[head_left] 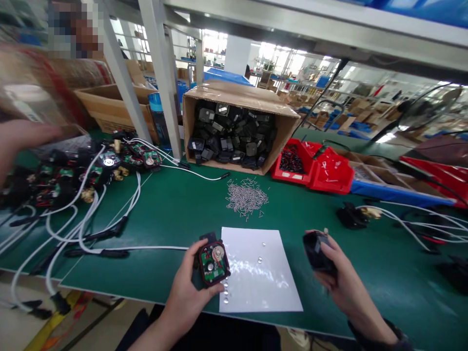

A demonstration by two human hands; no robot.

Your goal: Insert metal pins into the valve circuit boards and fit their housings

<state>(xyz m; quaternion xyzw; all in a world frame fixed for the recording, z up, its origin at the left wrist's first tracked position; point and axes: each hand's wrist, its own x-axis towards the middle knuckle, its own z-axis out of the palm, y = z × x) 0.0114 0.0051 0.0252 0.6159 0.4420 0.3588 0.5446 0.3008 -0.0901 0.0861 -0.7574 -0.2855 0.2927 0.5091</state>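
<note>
My left hand (186, 292) grips a black housing (214, 263) with its open face up, showing a green circuit board and a round metal part. A white cable (157, 247) runs from it to the left. In my right hand (334, 273) is a black plastic cover (319, 251), held above the table to the right of a white sheet (261, 273). Several small clear round pieces (260, 260) lie on the sheet, some along its left edge beside my left thumb. Beyond the sheet is a heap of small screws (246, 196).
A cardboard box (237, 90) of black covers lies at the back. Red bins (331, 170) and a divided tray (398, 187) stand right of it. Housings with cables (62, 175) crowd the left, near another person's hand (25, 136). More cabled units (353, 214) lie right. Metal posts (161, 73) rise behind.
</note>
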